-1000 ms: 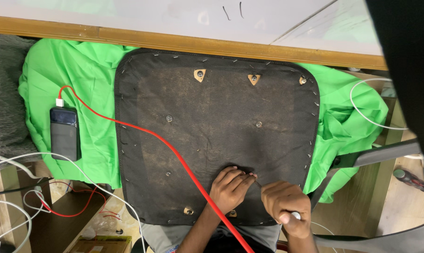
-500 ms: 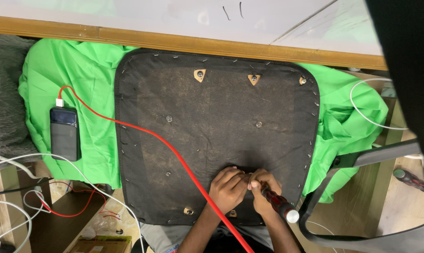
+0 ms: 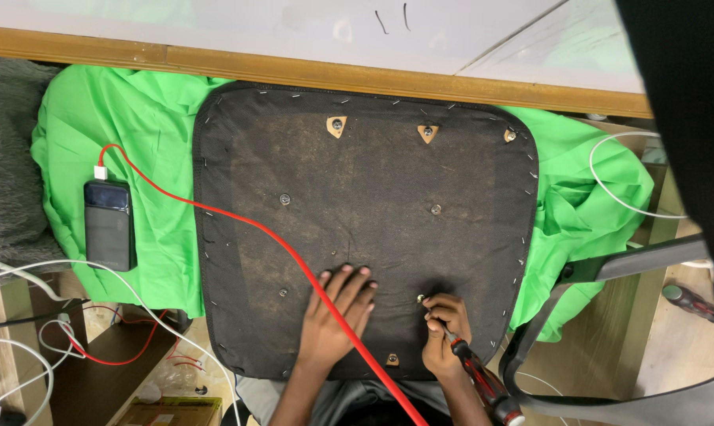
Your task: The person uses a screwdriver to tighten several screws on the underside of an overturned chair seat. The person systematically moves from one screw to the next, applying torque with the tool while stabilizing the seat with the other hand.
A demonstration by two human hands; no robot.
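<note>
From my remote seat, the biggest thing in view is the crumpled bright green cloth (image 3: 144, 118) spread over the work surface, with the upturned black fabric-covered seat base (image 3: 365, 213), stapled round its edge, lying flat on it just below the wooden table edge (image 3: 310, 71). I judge that base stiff and fairly heavy, its dust-cover fabric soft and a bit rough, so it is best steadied by pressing on the flat face or gripping the rim.

A curved black plastic chair armrest (image 3: 609, 268) sits at the right. A dark rectangular power bank (image 3: 108, 225) rests on the cloth to the left, and its thin red cable (image 3: 294, 252) runs diagonally across the base.

My left hand (image 3: 337, 312) lies flat on the fabric, fingers spread, holding nothing, with the red cable passing over it. My right hand (image 3: 444, 335) is clenched around the red and black screwdriver (image 3: 483, 379), whose tip points at 1 small metal screw (image 3: 421, 299) near the base's lower edge. The screwdriver looks light and rigid; its ribbed handle is the place to hold.
</note>
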